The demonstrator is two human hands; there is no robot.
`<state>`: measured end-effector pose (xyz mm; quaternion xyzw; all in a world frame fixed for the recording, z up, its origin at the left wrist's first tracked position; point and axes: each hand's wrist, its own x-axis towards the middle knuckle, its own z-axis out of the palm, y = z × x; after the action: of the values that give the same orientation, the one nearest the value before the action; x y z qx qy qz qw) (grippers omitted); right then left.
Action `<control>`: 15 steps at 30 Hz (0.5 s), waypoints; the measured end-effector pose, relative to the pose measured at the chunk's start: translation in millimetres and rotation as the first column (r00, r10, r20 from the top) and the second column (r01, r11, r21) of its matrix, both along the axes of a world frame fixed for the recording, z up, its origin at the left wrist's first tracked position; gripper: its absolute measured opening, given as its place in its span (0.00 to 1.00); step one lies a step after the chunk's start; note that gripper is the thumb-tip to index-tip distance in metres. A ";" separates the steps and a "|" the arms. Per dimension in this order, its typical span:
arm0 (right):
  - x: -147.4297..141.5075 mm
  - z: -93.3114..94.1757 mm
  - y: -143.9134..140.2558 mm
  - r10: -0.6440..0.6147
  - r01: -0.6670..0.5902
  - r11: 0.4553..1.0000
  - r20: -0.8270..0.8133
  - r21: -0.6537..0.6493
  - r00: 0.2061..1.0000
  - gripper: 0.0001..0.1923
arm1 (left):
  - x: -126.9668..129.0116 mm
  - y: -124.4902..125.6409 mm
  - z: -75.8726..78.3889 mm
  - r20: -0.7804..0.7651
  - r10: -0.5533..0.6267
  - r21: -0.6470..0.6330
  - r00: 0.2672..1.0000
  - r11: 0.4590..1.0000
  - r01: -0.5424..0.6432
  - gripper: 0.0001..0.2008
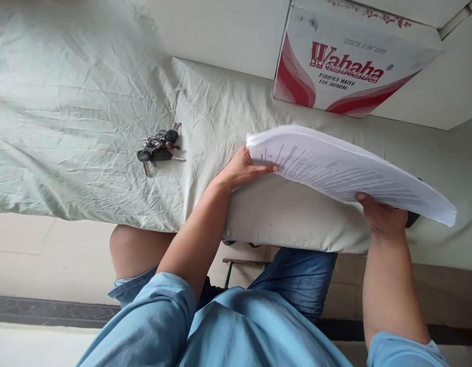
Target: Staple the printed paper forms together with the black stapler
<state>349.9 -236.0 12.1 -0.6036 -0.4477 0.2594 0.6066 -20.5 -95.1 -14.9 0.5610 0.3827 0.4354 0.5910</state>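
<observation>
A thick stack of printed paper [331, 163] is held up above the cloth-covered table, bent in a slight curve with its text side toward me. My left hand [245, 167] grips the left end, thumb across the front and fingers behind. At the lower right edge my right hand [383, 214] clasps the stack, its thumb on the printed face and its other fingers hidden underneath. A dark object [412, 218] shows partly behind the paper beside my right hand; I cannot make out what it is.
A bunch of keys [159, 148] lies on the pale green cloth [86, 122] left of my hands. Behind the paper a white and red Wahaha water carton [346, 61] stands against the wall. The table's front edge runs above my legs.
</observation>
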 end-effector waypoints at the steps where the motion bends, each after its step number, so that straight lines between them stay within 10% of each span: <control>1: 2.0 -2.5 0.7 0.025 -0.025 1.000 -0.002 -0.018 1.000 0.26 | 1.2 0.9 -3.9 -0.067 -0.055 0.028 0.996 0.998 0.057 0.25; 10: -8.0 -15.1 8.7 0.070 -0.071 0.997 -0.052 -0.022 0.996 0.30 | 3.9 3.4 -2.6 -0.224 -0.055 0.181 0.973 0.979 0.097 0.24; 15: -44.0 -5.1 -32.7 -0.051 -0.022 0.967 -0.280 -0.254 0.959 0.36 | 3.1 0.8 9.1 -0.265 -0.061 0.061 0.962 0.995 0.080 0.32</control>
<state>305.9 -268.7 7.0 -0.6361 -0.3144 0.3941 0.5841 -17.4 -94.3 -5.8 0.6479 0.4215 0.3492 0.5297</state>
